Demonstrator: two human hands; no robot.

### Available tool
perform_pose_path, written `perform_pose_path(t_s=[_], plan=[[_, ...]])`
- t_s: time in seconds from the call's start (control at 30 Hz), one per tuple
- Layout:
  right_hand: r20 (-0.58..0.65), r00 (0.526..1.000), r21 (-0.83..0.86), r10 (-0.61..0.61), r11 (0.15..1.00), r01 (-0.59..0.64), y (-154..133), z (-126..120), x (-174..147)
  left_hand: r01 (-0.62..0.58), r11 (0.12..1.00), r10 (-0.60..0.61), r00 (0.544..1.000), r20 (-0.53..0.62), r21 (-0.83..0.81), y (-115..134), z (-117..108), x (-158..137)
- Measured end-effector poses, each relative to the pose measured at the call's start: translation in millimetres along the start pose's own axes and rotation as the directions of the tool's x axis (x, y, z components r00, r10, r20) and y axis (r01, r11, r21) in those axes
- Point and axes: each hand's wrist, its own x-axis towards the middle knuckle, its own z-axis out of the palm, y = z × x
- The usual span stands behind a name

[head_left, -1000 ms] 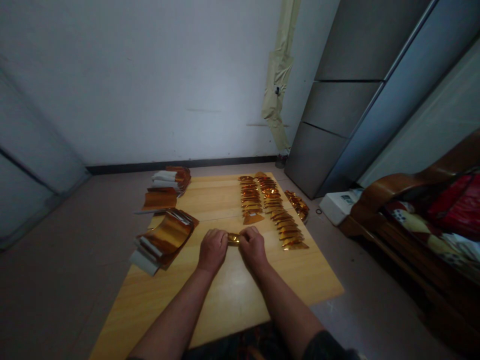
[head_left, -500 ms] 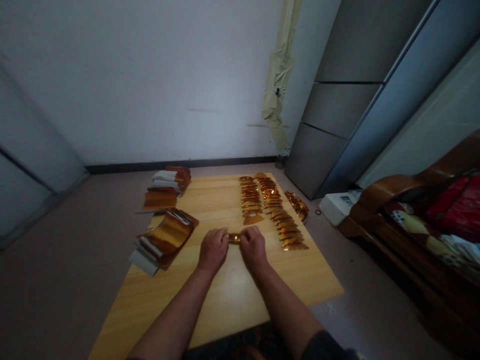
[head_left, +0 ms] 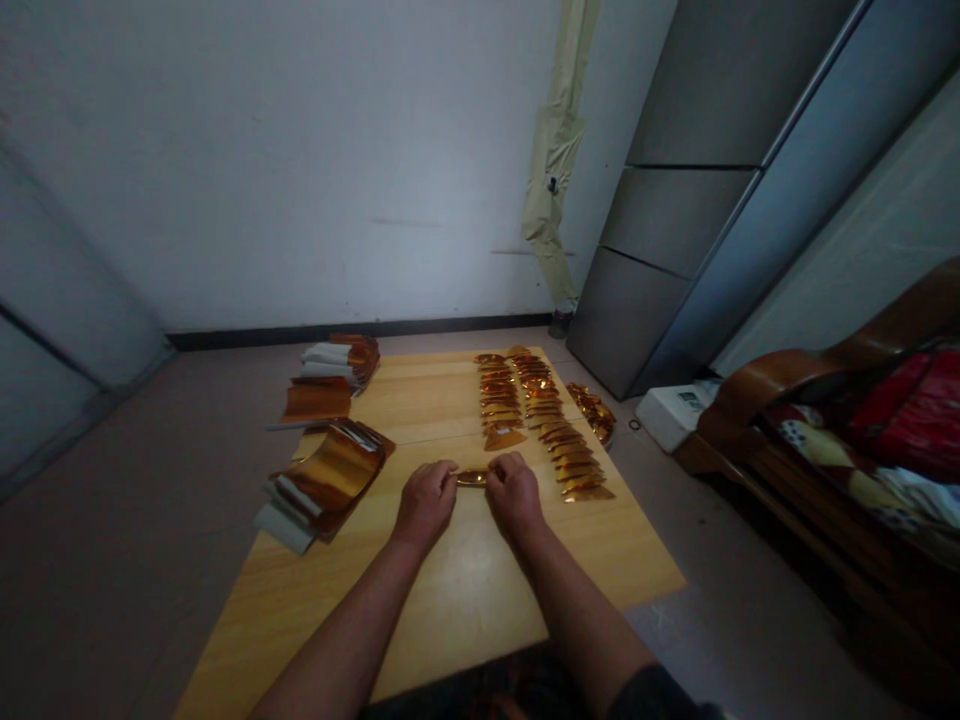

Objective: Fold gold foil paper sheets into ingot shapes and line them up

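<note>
We found the left hand (head_left: 425, 503) and right hand (head_left: 516, 497) pinching opposite ends of a gold foil piece (head_left: 472, 478) over the table (head_left: 457, 600), left of the longer foil row (head_left: 571, 452), and judged that uneven pulling risked tearing it.

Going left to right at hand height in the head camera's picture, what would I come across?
Stack of gold sheets, left hand, shiny gold piece, right hand, row of folded gold pieces, wooden seat.
</note>
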Motion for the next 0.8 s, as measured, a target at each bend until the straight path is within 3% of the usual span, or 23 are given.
perform_pose_path(t_s=[0.1, 0.27, 0.4, 0.57, 0.7, 0.8], plan=[[-0.021, 1.000, -0.106, 0.014, 0.994, -0.016, 3.2, -10.6, 5.6, -0.018, 1.000, 0.018, 1.000, 0.006, 0.011, -0.4, -0.2, -0.9], [-0.022, 0.995, -0.155, -0.094, 0.984, 0.090, 23.5, -27.8, 36.0, -0.014, 1.000, 0.014, 1.000, 0.028, 0.011, 0.4, -0.7, -1.8], [0.049, 0.995, -0.210, -0.089, 0.973, 0.098, 34.2, -24.5, 56.3, 0.000, 1.000, 0.000, 1.000, 0.025, -0.004, 0.4, -1.2, -1.8], [0.083, 0.997, -0.285, -0.003, 0.958, 0.026, 35.0, -12.6, 56.4, 0.037, 0.999, -0.037, 0.999, -0.002, -0.001, -1.4, -1.8, -1.7], [0.059, 0.998, -0.243, -0.005, 0.970, 0.019, 35.3, -11.5, 45.7, 0.070, 0.997, -0.070, 0.998, -0.005, 0.028, -3.1, -0.1, -1.2], [-0.066, 0.996, -0.119, -0.063, 0.991, 0.055, 33.3, -16.7, 42.0, 0.060, 0.997, -0.060, 0.998, 0.006, 0.051, -2.2, 2.2, 1.7]])
